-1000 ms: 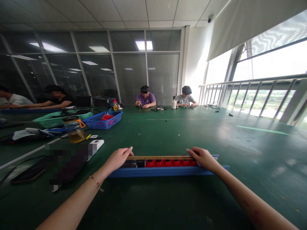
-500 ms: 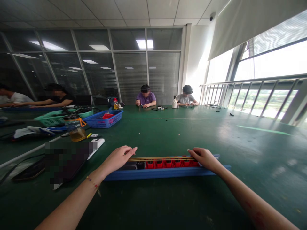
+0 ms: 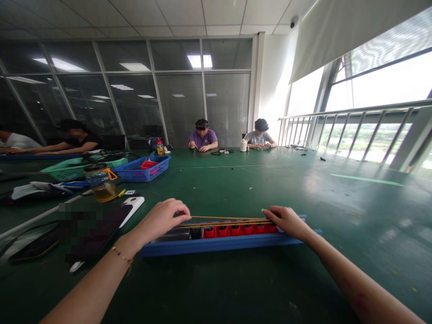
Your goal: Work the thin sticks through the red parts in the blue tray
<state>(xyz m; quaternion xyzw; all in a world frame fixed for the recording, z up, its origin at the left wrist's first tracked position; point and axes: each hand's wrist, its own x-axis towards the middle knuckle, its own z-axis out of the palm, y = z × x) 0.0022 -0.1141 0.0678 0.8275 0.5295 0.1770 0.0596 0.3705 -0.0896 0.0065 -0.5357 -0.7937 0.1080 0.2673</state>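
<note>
Channel (image 3: 232,245), blue | long axis left-right, right end slightly farther | left hand (image 3: 170,216) pinching tan strand (image 3: 226,218) | right hand (image 3: 285,220): grip unclear

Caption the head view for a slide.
Left hand pinching a thin cord above a blue tray of red parts, right hand at its right end.

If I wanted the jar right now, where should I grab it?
Probably by its orange handle, coming from the right: the jar stands upright, and the handle sticks out on that side, toward the hands.
</note>
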